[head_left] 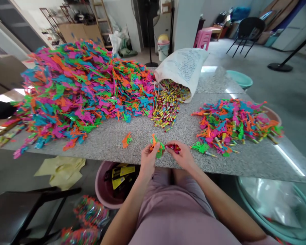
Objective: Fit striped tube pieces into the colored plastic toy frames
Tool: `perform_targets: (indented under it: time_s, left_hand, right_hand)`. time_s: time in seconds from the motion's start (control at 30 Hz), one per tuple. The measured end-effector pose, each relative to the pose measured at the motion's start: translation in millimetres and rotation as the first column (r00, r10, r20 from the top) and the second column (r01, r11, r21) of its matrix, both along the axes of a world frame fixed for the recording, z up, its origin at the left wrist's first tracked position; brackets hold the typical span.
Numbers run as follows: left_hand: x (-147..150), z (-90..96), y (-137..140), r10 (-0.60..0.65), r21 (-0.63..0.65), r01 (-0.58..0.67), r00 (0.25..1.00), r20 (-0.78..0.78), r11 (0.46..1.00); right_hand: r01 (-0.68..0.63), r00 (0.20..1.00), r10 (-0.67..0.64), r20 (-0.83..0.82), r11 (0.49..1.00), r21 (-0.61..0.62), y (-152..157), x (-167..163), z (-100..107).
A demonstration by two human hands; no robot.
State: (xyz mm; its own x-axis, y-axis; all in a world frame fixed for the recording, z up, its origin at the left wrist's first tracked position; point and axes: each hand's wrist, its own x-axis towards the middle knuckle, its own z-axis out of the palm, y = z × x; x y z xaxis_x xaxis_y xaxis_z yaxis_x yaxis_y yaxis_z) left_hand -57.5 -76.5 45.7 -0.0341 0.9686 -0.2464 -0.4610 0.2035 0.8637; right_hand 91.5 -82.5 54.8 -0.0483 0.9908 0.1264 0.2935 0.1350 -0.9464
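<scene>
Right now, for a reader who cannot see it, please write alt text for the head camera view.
A person's left hand holds orange and green plastic pieces and the right hand a small red piece over a granite table. A big colourful pile lies left, a smaller pile right.

A speckled grey granite worktop [142,136] carries everything. A very large heap of bright plastic toy pieces [76,85], pink, green, orange and blue, covers its left half up to the far edge. At the far middle lies a white sack [183,68] on its side, spilling small colourful tubes [168,105] toward the centre. A smaller pile of assembled pieces [234,124] sits at the right edge. One loose orange piece [126,140] lies near the front edge.
</scene>
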Motion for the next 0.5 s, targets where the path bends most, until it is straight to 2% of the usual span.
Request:
perform_targets:
  time_s: [0.1,0.27,0.4,0.5]
  left_hand:
    - [4.7,5.2,-4.1,-0.004,0.002,0.003,0.999,0.049,1.0]
    - [14.6,7.4,-9.4,-0.002,0.02,-0.001,0.992,0.126,1.0]
    - [17.2,6.3,-9.4,0.029,0.015,-0.031,0.987,0.158,0.999]
    - [16.7,7.2,-8.7,-0.001,0.001,0.001,0.985,0.171,1.0]
  right_hand:
    - [0.075,0.997,-0.075,0.006,0.996,0.049,-7.2,3.9,3.3]
    - [0.08,0.996,-0.082,0.02,0.992,0.096,-11.9,2.4,6.9]
    - [0.064,0.998,-0.064,0.0,0.997,0.054,-12.2,3.7,8.6]
    - [0.023,0.999,-0.023,-0.025,1.0,-0.003,-12.8,6.3,11.7]
